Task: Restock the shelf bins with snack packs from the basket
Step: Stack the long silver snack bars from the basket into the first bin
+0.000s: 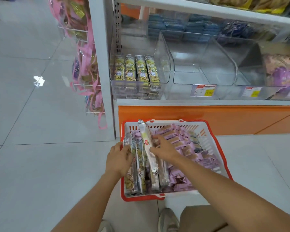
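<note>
Lower centre, over the basket (174, 127), left hand (120, 158) fingers grip long packs (140, 173); right hand (164, 148) fingers pinch a tilted silver pack (145, 133).

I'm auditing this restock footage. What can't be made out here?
Head view:
Price tags: print too small, blurred.
Left hand grip: fingertips hidden behind long packs.
Silver pack in right hand: label blurred.
Rightmost bin: cut off by the frame edge.
Basket bottom: buried under purple packs.
</note>
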